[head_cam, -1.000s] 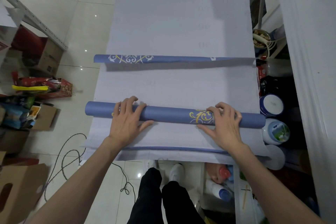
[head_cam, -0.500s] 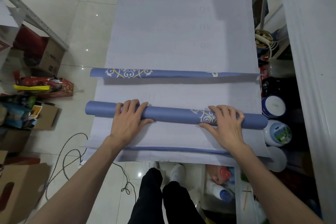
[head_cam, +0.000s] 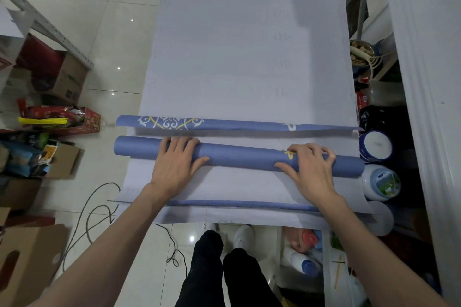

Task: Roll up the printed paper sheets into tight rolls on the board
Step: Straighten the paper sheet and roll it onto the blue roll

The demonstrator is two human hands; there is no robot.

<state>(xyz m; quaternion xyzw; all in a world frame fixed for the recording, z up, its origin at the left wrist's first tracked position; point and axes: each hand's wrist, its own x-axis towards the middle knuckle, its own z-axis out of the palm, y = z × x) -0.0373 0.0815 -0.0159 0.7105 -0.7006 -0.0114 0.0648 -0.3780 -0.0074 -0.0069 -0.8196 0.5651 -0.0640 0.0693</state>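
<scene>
Together, left hand point(head_cam: 174, 169) presses and right hand point(head_cam: 309, 172) grips the roll point(head_cam: 239, 157).

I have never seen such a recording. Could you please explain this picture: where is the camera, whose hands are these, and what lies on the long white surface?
No machine is here: a person works with bare hands. The camera sits on the person's head and looks down, so you see their own arms. On the long white board lies a blue paper roll. The left hand lies flat on the roll; the right hand curls its fingers over it. Beyond the roll lies a blue strip of paper with a white and gold ornament. Jars stand beside the board, at the right.
</scene>
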